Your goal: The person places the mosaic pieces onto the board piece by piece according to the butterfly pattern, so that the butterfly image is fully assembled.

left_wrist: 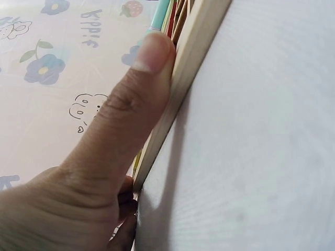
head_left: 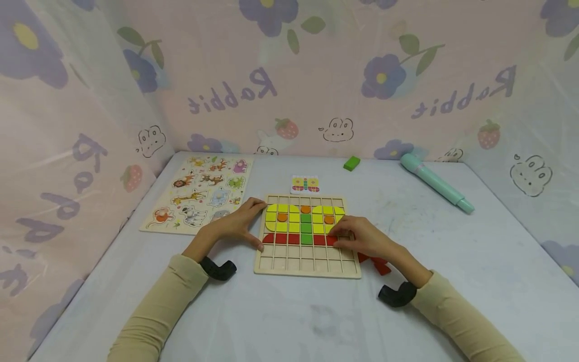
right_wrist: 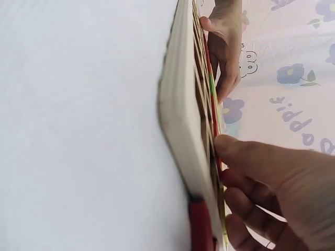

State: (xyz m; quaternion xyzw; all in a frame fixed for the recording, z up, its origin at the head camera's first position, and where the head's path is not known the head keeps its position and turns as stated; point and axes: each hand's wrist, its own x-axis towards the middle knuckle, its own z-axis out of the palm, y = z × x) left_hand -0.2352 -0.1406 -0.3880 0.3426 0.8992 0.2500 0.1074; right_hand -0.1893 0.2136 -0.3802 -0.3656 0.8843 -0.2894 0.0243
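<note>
A wooden grid board (head_left: 307, 266) lies flat on the table, with yellow, orange, green and red tiles set in its cells. My left hand (head_left: 234, 224) rests against the board's left side, thumb near the lower part and fingers toward the upper corner. In the left wrist view the thumb (left_wrist: 152, 57) lies along the board's edge. At the right end of the red row, my right hand (head_left: 364, 236) pinches a red tile (head_left: 332, 240) between thumb and fingers, low over the board. Its far side is hidden by the fingers. Loose red tiles (head_left: 381, 266) lie beside the board, partly under the right hand.
Beyond the board lies a small pattern card (head_left: 305, 184). A green block (head_left: 351, 163) sits farther back. The animal puzzle board (head_left: 181, 168) is at left, a mint-green pen-shaped object (head_left: 436, 183) at right. Printed cloth walls (head_left: 307, 100) enclose the table's back and sides.
</note>
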